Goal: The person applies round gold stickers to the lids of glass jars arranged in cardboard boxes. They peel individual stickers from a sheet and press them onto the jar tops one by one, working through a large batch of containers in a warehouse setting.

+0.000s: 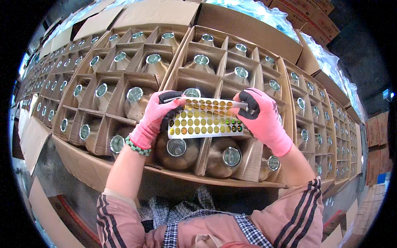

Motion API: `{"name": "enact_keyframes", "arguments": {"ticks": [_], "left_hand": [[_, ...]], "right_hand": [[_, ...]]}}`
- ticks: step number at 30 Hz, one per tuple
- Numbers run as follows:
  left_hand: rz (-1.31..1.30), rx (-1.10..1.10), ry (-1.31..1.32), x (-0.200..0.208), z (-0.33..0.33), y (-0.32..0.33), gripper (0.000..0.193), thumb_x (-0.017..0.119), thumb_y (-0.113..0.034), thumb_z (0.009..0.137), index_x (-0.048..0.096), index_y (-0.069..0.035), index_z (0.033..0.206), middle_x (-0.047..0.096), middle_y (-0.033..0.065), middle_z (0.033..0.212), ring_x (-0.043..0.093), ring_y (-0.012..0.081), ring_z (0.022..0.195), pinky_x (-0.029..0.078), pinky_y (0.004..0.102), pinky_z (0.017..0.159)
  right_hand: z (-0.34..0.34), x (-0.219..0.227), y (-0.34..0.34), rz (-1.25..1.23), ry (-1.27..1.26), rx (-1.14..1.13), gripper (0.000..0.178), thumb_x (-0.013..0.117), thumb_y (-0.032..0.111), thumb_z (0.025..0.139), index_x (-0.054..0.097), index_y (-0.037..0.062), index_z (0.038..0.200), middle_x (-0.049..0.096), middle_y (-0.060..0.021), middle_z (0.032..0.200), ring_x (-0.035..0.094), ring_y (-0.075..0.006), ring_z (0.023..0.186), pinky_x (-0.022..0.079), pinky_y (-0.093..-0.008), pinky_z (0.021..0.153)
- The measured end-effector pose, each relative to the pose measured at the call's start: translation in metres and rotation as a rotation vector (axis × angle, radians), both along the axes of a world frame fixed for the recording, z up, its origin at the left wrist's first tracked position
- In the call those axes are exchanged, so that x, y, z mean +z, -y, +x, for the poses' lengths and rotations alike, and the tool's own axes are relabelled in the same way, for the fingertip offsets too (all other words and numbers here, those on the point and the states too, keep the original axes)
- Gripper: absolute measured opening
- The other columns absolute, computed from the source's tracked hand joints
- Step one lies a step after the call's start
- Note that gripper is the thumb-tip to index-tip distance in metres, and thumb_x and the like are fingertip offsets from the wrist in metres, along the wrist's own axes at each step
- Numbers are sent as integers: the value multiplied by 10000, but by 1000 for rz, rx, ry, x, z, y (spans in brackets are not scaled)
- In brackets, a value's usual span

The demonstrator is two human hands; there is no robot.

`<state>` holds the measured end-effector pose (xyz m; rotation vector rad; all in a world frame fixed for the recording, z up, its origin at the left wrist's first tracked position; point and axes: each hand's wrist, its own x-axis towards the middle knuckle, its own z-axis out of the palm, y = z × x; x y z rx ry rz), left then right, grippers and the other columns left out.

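A white sheet of round gold shiny stickers (pixel 203 120) is stretched between my two hands. My left hand (pixel 155 113), in a pink and black work glove, grips its left upper corner. On the opposite side my right hand (pixel 262 118), gloved alike, pinches the upper right edge, which curls there. Both hands are closed on the sheet, above a divided cardboard box (pixel 165 170). Glass bottles with wide round mouths stand upright in its compartments; one bottle (pixel 177 149) is just below the sheet, and another bottle (pixel 225 159) is to its right.
More open boxes of bottles run off to the left (pixel 53 82) and right (pixel 318 111). Raised cardboard flaps (pixel 244 29) and blue-white plastic film (pixel 264 12) line the far side. Stacked closed cartons (pixel 310 18) stand at the far right.
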<state>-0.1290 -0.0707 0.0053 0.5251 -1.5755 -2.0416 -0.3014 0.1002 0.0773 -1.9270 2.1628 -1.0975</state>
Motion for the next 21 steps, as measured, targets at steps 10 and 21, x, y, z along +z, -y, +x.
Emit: {"name": "enact_keyframes", "arguments": {"ticks": [10, 21], "left_hand": [[-14, -93, 24, 0, 0, 0, 242, 640, -130, 699, 598, 13, 888, 605, 22, 765, 545, 67, 676, 437, 194, 617], [-17, -30, 42, 6, 0, -6, 249, 656, -176, 701, 606, 3, 867, 602, 16, 746, 540, 64, 659, 436, 195, 606]], "right_hand": [[8, -3, -7, 8, 70, 8, 142, 614, 65, 654, 532, 14, 759, 516, -140, 736, 507, -308, 716, 407, -348, 636], [16, 4, -1, -98, -148, 51, 173, 602, 51, 654, 547, 25, 816, 540, -131, 763, 524, -307, 739, 423, -358, 662]]}}
